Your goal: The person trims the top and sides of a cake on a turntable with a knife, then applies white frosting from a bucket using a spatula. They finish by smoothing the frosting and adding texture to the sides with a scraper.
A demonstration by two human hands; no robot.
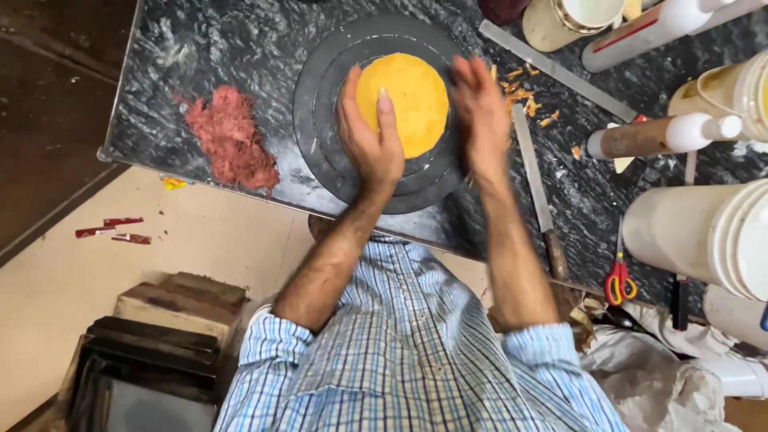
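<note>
We are looking down at a yellow disc (408, 100) lying at the centre of a round grey turntable (320, 136) on a dark marble counter (208, 48). The left hand (370, 136) is resting on the disc's left edge, its fingers together and stretched flat, the thumb lying over the yellow surface and the other fingertips reaching along the rim. The right hand (480, 112) is hovering at the disc's right edge, blurred, its fingers slightly apart and open; we cannot tell whether they are touching the disc. So the disc is sitting between the two hands, clamped by neither. A heap of reddish crumbs (230, 138) is lying left of the turntable, yellow shavings (522, 96) and a long knife (534, 176) right of it, and red scissors (618, 276) near white tubs (704, 240).
</note>
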